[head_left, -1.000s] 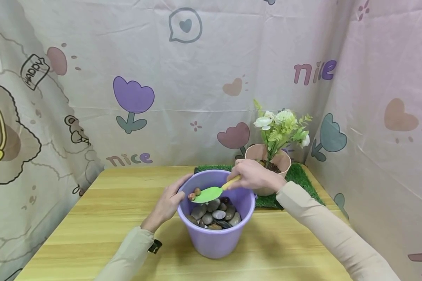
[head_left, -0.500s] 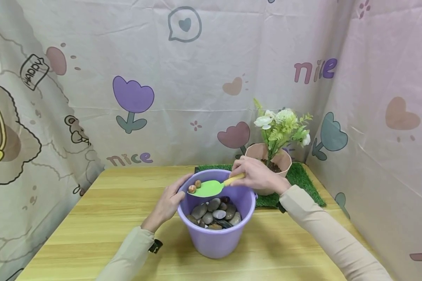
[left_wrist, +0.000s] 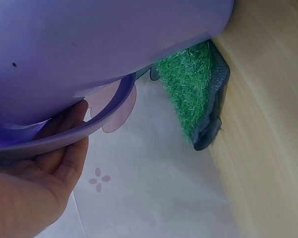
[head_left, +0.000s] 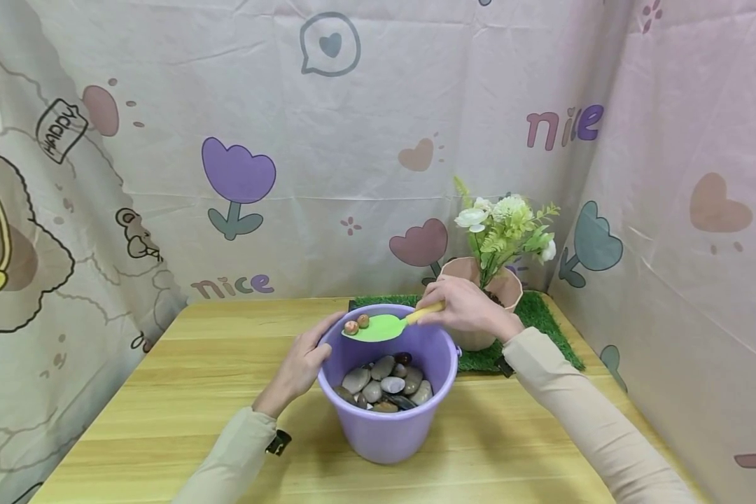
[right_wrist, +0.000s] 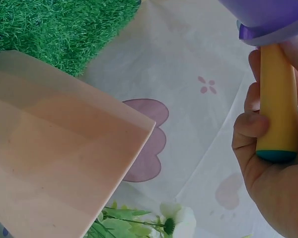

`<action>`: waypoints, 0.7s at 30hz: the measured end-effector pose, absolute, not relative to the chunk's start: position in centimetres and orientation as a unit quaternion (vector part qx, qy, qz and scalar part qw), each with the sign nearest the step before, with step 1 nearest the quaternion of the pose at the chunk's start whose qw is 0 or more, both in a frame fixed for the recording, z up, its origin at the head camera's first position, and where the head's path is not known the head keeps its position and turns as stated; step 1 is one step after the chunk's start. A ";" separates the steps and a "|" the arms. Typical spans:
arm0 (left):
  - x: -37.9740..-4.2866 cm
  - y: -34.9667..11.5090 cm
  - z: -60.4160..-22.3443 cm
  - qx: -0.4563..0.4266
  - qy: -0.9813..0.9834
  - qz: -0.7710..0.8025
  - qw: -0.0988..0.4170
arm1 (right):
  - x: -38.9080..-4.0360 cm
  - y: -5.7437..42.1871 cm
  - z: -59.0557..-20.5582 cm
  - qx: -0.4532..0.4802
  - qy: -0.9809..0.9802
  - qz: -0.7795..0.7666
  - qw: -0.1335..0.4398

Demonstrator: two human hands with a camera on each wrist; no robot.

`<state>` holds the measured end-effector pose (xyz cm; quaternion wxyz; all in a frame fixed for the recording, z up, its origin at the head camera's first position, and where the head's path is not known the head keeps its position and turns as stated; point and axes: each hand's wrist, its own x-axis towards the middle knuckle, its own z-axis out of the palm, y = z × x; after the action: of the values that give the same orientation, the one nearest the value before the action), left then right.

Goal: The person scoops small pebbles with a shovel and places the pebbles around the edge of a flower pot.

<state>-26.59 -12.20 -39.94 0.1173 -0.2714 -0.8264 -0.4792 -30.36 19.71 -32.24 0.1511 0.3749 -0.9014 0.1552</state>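
A purple bucket (head_left: 387,437) stands on the table with several grey and brown stones (head_left: 393,384) inside. My left hand (head_left: 300,360) grips its rim on the left side, thumb over the edge. In the left wrist view the bucket's purple handle (left_wrist: 79,131) crosses that hand's fingers. My right hand (head_left: 460,304) holds a small trowel by its yellow handle (right_wrist: 278,104). Its green blade (head_left: 381,329) hovers over the bucket's opening, roughly level, above the stones. Two small reddish-brown pebbles (head_left: 351,327) lie near the blade's tip.
Behind the bucket to the right, a pink flowerpot (right_wrist: 64,144) with white flowers (head_left: 510,210) stands on a green turf mat (head_left: 544,322). The right forearm passes in front of the mat. A printed cloth (head_left: 353,140) hangs around the wooden table (head_left: 164,406).
The trowel with its two pebbles has risen and moved slightly right and back with the right hand. The left hand and bucket have stayed in place.
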 end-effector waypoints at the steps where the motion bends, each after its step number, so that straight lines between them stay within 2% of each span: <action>1: -26.6 -12.2 -39.9 -0.271 -0.826 -0.480 0.116 | -30.4 19.7 -32.2 0.374 -0.902 0.156 0.152; 14: -26.8 -12.1 -40.2 -0.276 -0.825 -0.478 0.121 | -30.5 20.2 -33.0 0.375 -0.898 0.156 0.171; 21: -26.8 -12.2 -40.1 -0.272 -0.822 -0.489 0.106 | -30.2 20.7 -32.9 0.386 -0.893 0.153 0.174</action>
<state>-26.76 -12.23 -40.07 0.1063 -0.2715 -0.8220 -0.4892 -30.21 20.69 -32.90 0.1736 0.3864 -0.8929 0.1528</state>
